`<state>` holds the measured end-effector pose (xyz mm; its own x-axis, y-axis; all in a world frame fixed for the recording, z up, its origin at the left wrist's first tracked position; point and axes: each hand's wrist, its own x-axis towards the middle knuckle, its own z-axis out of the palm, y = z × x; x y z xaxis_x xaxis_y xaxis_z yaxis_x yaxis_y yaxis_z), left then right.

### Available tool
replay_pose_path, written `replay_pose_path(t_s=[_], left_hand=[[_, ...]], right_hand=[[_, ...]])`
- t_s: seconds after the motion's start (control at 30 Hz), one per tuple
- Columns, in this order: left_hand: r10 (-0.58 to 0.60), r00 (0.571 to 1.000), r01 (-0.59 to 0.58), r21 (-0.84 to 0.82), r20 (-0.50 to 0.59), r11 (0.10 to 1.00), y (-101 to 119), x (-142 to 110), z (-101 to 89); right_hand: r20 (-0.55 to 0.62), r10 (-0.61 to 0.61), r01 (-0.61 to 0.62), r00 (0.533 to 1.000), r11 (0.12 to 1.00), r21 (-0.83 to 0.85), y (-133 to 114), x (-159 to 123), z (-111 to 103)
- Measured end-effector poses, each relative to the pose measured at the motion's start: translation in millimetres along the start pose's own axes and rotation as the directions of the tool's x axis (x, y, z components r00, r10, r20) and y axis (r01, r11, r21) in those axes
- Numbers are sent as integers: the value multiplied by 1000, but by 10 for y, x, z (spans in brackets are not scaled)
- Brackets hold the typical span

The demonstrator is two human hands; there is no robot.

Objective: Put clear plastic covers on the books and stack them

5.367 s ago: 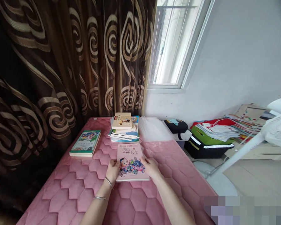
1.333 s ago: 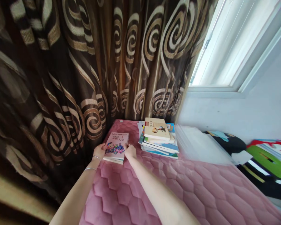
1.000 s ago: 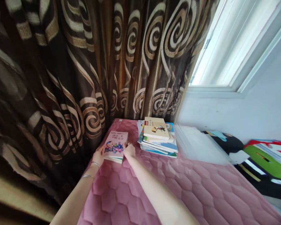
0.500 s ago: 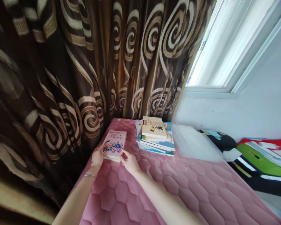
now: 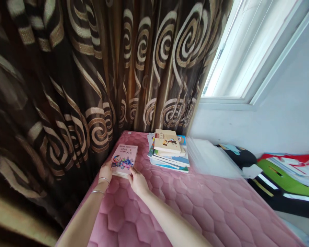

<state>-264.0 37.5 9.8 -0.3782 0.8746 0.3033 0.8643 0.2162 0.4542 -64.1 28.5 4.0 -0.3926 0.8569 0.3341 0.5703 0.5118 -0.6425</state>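
A pink cartoon-covered book [image 5: 124, 159] lies on top of another book near the left edge of the pink quilted mattress [image 5: 195, 206]. My left hand [image 5: 105, 171] rests against its near left corner, fingers curled at the book's edge. My right hand [image 5: 138, 180] touches its near right corner with fingers laid along the edge. Two thin bracelets ring my left wrist.
A stack of several books [image 5: 168, 149] sits to the right of the pink book. Clear plastic sleeves [image 5: 211, 157] lie beyond it. A brown swirl curtain [image 5: 92, 68] hangs close behind. Black and green bags [image 5: 273, 171] sit by the white wall under a window [image 5: 247, 51].
The pink book went from the middle of the mattress onto the green book at the left. Since a second ago my right hand has slid from its right side to its near corner.
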Motion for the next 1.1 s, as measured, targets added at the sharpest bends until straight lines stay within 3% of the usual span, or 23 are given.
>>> replay_pose_path(t_s=[0.1,0.17,0.23,0.3,0.4,0.5,0.6,0.7,0.93,1.0,1.1], left_hand=[[-47,999,48,51,-19,998,131,-89,-94],[-63,994,74,117,-91,990,278,-220,-121],[-27,982,67,212,-186,975,486,-413,-84],[48,977,9,265,-207,964,745,-656,23],[175,984,-166,265,-11,950,1177,-1048,264],[264,942,-302,182,205,936,1576,-1367,498],[315,897,-366,119,311,923,1852,-1550,660],[368,883,-415,117,293,902,1954,-1619,754],[419,886,-440,76,200,895,1882,-1608,817],[417,886,-437,66,201,897,1878,-1609,819],[420,886,-436,47,196,899,1885,-1622,816]], right_hand=[[33,-51,47,998,994,96,121,-178,-31],[68,-57,48,996,990,131,238,-382,-130],[125,-64,53,990,995,89,367,-629,-311],[171,-75,71,982,997,26,497,-880,-566],[191,-42,58,981,995,-78,689,-1199,-1029],[153,24,4,988,984,-177,883,-1423,-1477],[64,64,-50,996,979,-198,1043,-1569,-1771],[-10,69,-70,998,980,-187,1123,-1646,-1857],[-154,36,-42,987,998,-40,1245,-1637,-1765],[-260,129,-123,957,992,40,1347,-1581,-1807],[-457,291,-294,840,953,65,1548,-1415,-1995]])
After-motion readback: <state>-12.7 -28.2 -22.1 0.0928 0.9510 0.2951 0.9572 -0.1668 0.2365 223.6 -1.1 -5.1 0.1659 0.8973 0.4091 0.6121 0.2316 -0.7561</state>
